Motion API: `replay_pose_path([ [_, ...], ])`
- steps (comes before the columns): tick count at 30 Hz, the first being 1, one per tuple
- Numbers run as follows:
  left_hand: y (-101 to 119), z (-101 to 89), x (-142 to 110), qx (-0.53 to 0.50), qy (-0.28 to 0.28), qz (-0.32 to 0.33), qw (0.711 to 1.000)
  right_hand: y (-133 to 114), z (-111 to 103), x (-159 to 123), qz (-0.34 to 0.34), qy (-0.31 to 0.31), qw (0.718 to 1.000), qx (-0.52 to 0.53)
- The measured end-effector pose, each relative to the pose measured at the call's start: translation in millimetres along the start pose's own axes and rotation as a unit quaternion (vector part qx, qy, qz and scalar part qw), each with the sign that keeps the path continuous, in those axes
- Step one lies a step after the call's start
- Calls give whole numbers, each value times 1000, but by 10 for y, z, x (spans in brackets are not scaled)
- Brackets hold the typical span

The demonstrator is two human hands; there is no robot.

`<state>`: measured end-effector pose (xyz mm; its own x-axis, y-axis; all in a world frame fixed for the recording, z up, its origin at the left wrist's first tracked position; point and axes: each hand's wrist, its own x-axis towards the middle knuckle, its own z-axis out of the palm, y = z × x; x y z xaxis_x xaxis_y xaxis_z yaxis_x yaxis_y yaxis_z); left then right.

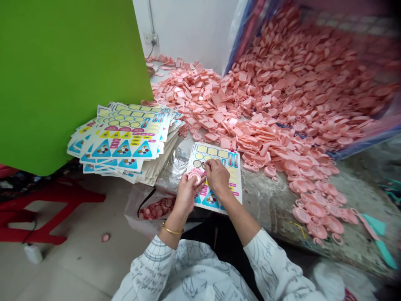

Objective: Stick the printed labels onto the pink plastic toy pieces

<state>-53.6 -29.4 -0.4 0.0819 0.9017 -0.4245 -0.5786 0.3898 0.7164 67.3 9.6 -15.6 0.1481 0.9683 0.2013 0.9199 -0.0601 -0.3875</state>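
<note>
My left hand (187, 190) is closed on a round pink plastic piece (194, 179), held face up over the lower left part of a sticker sheet (232, 169). Close beside it, my right hand (217, 176) has thumb and fingers pinched together just above the sheet's round stickers. Whatever lies between those fingertips is too small to make out. The sheet rests flat on the worktable and carries yellow rectangles, circles, blue triangles and small pink shapes. Both forearms cover part of its lower edge.
A thick stack of similar sticker sheets (125, 133) stands at the left beside a green panel (69, 75). Loose pink pieces (216, 108) heap across the table (266, 205), spilling from a large lined bin (313, 71). A turquoise tool (380, 242) lies right; a red stool (56, 209) stands left.
</note>
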Motion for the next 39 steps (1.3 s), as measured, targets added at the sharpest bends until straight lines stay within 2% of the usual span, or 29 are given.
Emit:
replay_pose_path([
  [8,47,-23,52,-20,-12,-39,999,36,-76,-24,-1,-28,999,46],
  [17,82,-23,49,-13,-6,-58,998,50,-168,158,41,-99,991,76],
  [23,74,-26,63,-8,-9,-57,998,3,-114,140,55,-82,992,83],
  [27,62,-26,68,-10,-7,-58,998,-41,-111,157,111,-65,987,92],
  [30,55,-27,56,-12,-6,-53,998,-33,-141,253,163,-98,973,133],
  [33,48,-24,43,-11,-4,-48,999,7,-177,388,185,-120,942,253],
  [36,41,-18,35,-4,-5,-44,999,36,-259,443,166,-81,897,402],
  [37,42,-18,31,-4,-5,-42,999,41,-305,421,148,-57,890,427],
  [39,56,-23,13,-12,-14,-40,999,49,-418,304,101,-20,900,423],
])
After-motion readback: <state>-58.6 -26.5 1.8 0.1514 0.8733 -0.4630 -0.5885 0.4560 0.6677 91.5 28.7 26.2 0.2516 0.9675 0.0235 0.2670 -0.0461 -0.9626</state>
